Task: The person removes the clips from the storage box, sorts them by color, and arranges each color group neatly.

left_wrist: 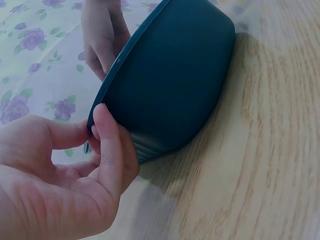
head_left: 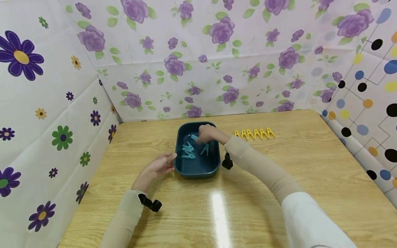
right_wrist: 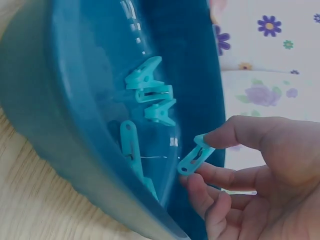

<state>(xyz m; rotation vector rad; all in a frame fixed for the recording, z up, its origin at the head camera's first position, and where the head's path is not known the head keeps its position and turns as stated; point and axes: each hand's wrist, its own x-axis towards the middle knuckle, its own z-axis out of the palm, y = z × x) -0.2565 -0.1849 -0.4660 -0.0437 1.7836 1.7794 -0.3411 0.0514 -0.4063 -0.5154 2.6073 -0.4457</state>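
Note:
A deep teal plastic bin [head_left: 196,170] stands on the table, with several light-blue clothespins [right_wrist: 151,92] lying inside. My left hand [head_left: 161,164] pinches the bin's left rim between thumb and fingers, as the left wrist view shows close up. My right hand [head_left: 208,133] reaches in over the far right part of the bin. Between its thumb and fingers it pinches one light-blue clothespin [right_wrist: 196,157], near the inner wall. Another clothespin [right_wrist: 131,147] lies lower in the bin, partly behind the near wall in the right wrist view.
To the right of the bin, a row of several yellow clothespins [head_left: 254,133] lies on the wooden table [head_left: 263,206]. Flower-patterned sheets [head_left: 173,65] hang behind and at the left, and a dotted sheet [head_left: 366,103] hangs at the right.

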